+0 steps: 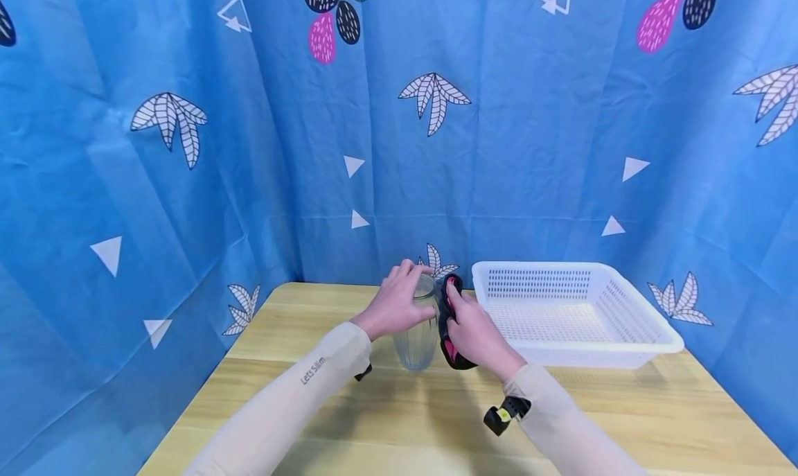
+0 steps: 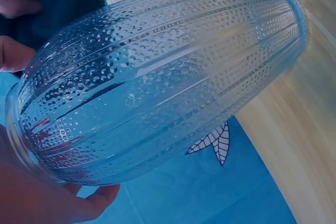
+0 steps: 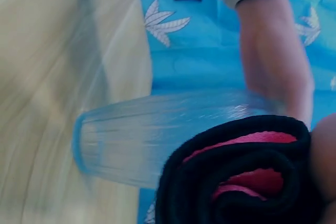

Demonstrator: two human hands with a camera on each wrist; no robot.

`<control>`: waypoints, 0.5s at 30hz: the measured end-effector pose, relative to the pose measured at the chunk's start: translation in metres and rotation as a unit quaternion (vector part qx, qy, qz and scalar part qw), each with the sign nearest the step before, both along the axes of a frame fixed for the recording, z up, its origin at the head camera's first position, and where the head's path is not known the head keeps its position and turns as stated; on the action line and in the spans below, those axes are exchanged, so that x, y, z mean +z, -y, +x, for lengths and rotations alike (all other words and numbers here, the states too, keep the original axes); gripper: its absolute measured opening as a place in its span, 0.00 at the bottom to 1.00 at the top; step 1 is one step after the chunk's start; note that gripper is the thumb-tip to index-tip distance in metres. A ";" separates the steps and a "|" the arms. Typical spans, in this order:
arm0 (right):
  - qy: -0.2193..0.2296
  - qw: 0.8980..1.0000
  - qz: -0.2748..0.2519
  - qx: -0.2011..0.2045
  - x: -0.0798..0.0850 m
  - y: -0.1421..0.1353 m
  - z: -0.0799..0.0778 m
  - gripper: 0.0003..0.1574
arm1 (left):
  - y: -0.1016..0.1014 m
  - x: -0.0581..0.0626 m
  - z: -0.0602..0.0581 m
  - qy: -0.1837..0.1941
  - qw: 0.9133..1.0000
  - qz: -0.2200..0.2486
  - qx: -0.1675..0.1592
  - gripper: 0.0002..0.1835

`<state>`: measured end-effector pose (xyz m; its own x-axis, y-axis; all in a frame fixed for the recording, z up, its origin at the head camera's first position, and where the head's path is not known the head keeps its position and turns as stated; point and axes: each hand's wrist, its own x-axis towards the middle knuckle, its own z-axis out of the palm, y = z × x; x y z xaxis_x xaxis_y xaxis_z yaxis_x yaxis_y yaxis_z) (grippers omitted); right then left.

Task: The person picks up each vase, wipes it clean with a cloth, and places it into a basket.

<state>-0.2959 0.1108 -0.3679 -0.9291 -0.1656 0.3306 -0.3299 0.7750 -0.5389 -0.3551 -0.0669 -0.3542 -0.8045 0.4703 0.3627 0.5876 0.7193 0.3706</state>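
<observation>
A clear ribbed glass vase [image 1: 416,348] with a dimpled surface stands on the wooden table. My left hand [image 1: 397,304] grips it around the rim, thumb on the near side and fingers over the far side. Close up in the left wrist view, the vase [image 2: 157,87] tapers toward its base. Just right of it, my right hand [image 1: 475,332] holds a folded black cloth with a pink inner side [image 1: 445,316]. The right wrist view shows the cloth [image 3: 181,182] rolled in layers beside the glass; whether they touch I cannot tell.
A white perforated plastic basket [image 1: 511,351] sits on the table to the right of my right hand. Behind the wooden table [image 1: 299,316] hangs a blue patterned curtain [image 1: 399,171], which also runs along both sides.
</observation>
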 end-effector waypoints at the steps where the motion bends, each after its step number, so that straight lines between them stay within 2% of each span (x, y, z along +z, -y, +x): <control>1: 0.005 1.000 0.004 -0.001 -0.002 0.000 -0.004 0.45 | -0.001 0.000 -0.001 -0.002 1.000 0.003 -0.001 0.38; 8: 0.048 0.999 0.017 -0.013 -0.023 -0.001 -0.022 0.42 | -0.005 -0.002 -0.005 -0.008 1.000 0.018 -0.008 0.34; 15: 0.114 0.992 0.040 0.035 -0.062 0.003 -0.028 0.39 | 0.001 -0.009 -0.007 -0.020 1.000 0.023 0.001 0.35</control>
